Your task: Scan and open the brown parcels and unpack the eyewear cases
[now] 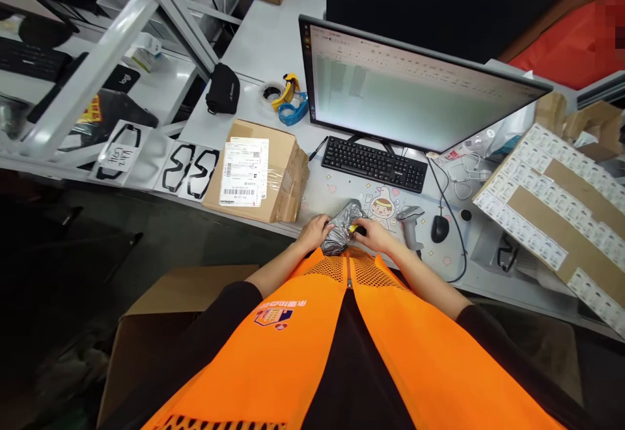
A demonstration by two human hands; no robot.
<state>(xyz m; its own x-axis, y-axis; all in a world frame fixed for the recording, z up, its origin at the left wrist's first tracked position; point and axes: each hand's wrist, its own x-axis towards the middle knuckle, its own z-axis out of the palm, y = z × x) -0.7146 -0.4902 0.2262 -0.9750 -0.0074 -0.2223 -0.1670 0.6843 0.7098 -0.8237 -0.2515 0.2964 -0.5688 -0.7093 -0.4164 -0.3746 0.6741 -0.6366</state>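
At the table's front edge, close to my body, lies a crumpled grey plastic-wrapped package (336, 238). My left hand (315, 231) is closed on its left side, with the fingers pressed into the wrapping. On the other side, my right hand (374, 234) grips a small yellow-and-black tool (355, 229), held against the package; its kind is too small to tell. A grey barcode scanner (411, 225) lies just right of my right hand. To the left of the package stands a taped cardboard box (249, 176) with a white shipping label.
A monitor (415, 91) and black keyboard (375, 163) stand behind my hands. A mouse (440, 229) lies to the right, near a large label-covered cardboard sheet (556, 208). Tape dispensers (293, 111) and a black pouch (223, 89) are at the back left. An open carton (161, 313) sits below.
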